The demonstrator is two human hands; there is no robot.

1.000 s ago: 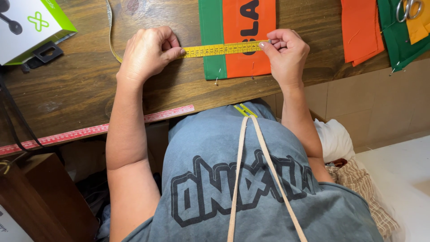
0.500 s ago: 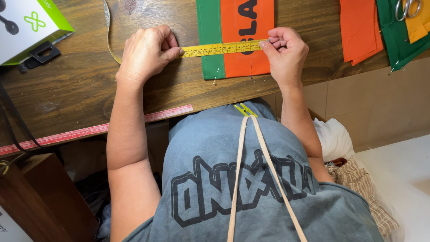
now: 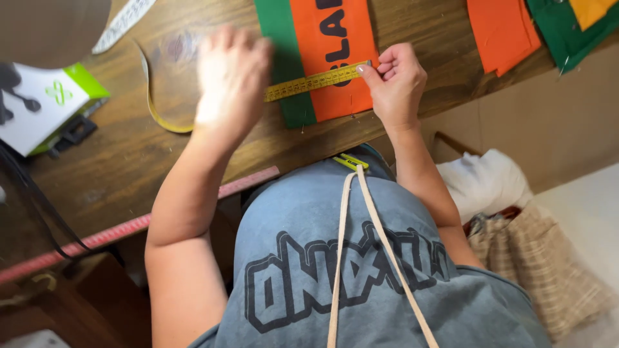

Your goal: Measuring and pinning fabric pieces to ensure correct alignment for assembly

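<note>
A yellow tape measure (image 3: 316, 82) lies taut across an orange felt panel with black letters (image 3: 335, 32) and its green border strip (image 3: 277, 38) on a dark wooden table (image 3: 129, 154). My right hand (image 3: 396, 80) pinches the tape's end at the panel's right edge. My left hand (image 3: 232, 77) is motion-blurred to the left of the green strip and sits over the tape, which runs straight out from under it. The tape's loose tail curls on the wood to the left. A grey printed shirt and a beige strap (image 3: 348, 245) fill the lower view.
A white and green box (image 3: 45, 103) sits at the table's left. A red measuring strip (image 3: 116, 233) runs along the near table edge. Orange felt pieces (image 3: 503, 32) and a green piece (image 3: 561, 32) lie at the right. A white cloth (image 3: 483, 180) and a checked bag (image 3: 541, 264) sit below.
The view has tilted and shifted. My left hand has moved and is now blurred, with its fingers more stretched out. My right hand still pinches the tape end.
</note>
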